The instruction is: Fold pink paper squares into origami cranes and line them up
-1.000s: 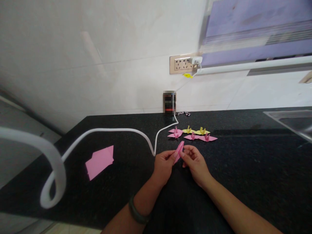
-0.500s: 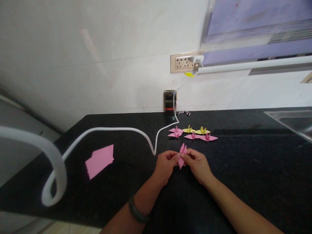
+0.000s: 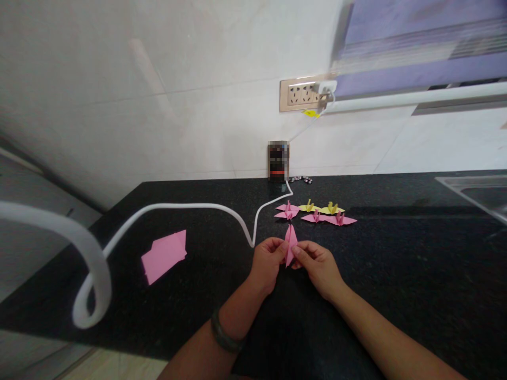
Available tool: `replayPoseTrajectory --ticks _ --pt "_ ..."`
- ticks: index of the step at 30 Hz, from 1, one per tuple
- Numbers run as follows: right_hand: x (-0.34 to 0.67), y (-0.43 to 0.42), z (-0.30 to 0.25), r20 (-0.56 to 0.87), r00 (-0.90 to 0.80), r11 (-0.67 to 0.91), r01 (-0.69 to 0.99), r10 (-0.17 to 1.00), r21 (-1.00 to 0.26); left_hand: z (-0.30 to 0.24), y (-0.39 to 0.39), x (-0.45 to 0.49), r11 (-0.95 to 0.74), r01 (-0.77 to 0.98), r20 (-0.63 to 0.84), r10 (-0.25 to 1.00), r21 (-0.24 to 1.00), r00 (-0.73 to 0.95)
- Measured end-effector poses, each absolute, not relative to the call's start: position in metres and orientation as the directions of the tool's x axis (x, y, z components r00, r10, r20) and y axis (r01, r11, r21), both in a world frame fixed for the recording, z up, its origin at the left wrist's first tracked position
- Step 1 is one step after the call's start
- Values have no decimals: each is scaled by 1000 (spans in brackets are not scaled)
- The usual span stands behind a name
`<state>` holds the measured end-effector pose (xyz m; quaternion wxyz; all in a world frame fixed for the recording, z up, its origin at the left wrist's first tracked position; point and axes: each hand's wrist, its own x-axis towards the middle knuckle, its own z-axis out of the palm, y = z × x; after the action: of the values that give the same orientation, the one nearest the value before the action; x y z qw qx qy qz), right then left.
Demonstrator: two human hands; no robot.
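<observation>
Between my two hands is a folded piece of pink origami paper [image 3: 291, 244], long and narrow with pointed ends. My left hand [image 3: 268, 262] pinches its left side between thumb and fingers. From the right, my right hand [image 3: 319, 267] grips the other side, its thumb on the front face. Just beyond the hands lie finished paper cranes in two rows, with pink cranes [image 3: 339, 219] in front and yellow cranes [image 3: 332, 208] behind. A small stack of pink paper sheets [image 3: 164, 257] rests on the counter to the left.
A white cable [image 3: 182, 206] runs across the black countertop [image 3: 214, 227] and loops close to the camera at left. By the wall stand a dark phone-like device [image 3: 278, 161] and a beaded string [image 3: 303, 180]. A socket panel [image 3: 295, 96] and a sink [image 3: 479, 192] are farther off.
The folded pink paper has turned in my fingers; its split upper points now look like one broader flap. Both hands stay around it. The view has shifted slightly.
</observation>
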<state>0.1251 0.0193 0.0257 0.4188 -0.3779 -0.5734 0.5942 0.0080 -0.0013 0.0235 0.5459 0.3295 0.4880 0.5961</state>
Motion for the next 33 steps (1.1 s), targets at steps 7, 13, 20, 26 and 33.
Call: replayPoseTrajectory --ticks 7,13,20,26,33 --pt "128 17 25 195 -242 254 242 951 -936 26 -6 13 -2 -48 -10 970 999 -245" --pt "132 20 26 247 -283 325 278 927 -904 27 -7 12 -27 31 33 982 999 -188" --pt "129 16 31 275 -357 374 243 892 -895 31 -7 9 -45 162 74 981 986 -178" --pt "129 15 32 306 -367 414 264 878 -871 34 -9 10 -78 166 105 982 983 -158" --pt "135 21 29 256 -252 322 269 933 -908 26 -7 12 -3 37 5 998 999 -69"
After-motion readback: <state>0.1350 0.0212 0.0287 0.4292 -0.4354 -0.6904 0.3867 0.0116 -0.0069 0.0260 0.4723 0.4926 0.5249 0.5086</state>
